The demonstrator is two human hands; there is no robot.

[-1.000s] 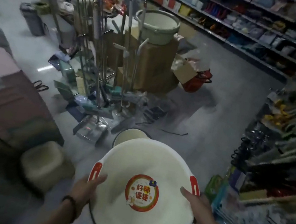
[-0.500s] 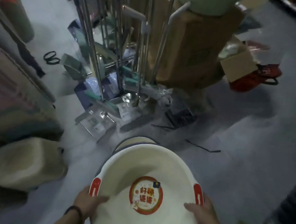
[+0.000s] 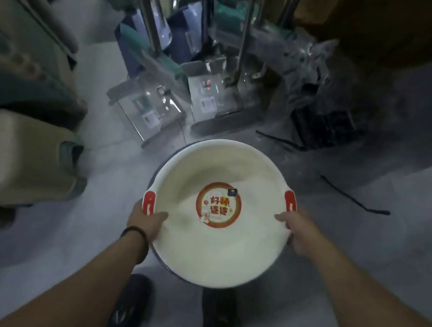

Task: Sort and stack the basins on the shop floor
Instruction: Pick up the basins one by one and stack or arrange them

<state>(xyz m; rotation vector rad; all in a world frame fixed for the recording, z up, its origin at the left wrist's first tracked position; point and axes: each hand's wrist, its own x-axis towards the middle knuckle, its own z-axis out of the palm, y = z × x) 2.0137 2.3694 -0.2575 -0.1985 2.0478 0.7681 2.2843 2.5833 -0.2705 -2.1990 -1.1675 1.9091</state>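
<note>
Both hands are gripping the white basin [image 3: 212,250] by its rim, the left hand [image 3: 148,217] and right hand [image 3: 298,231] each clasping beside a red handle [image 3: 148,202], holding it directly over a dark-rimmed basin [image 3: 165,158] on the shop floor [image 3: 366,243], near the steel dustpans [image 3: 213,100]. Nesting it cleanly is probably calling for keeping it level and centred before letting go. Half a second earlier the lower basin's cream inside was showing; now only a dark sliver is peeking out.

Lower basin [image 3: 165,264] mostly under white basin [image 3: 211,256]
</note>
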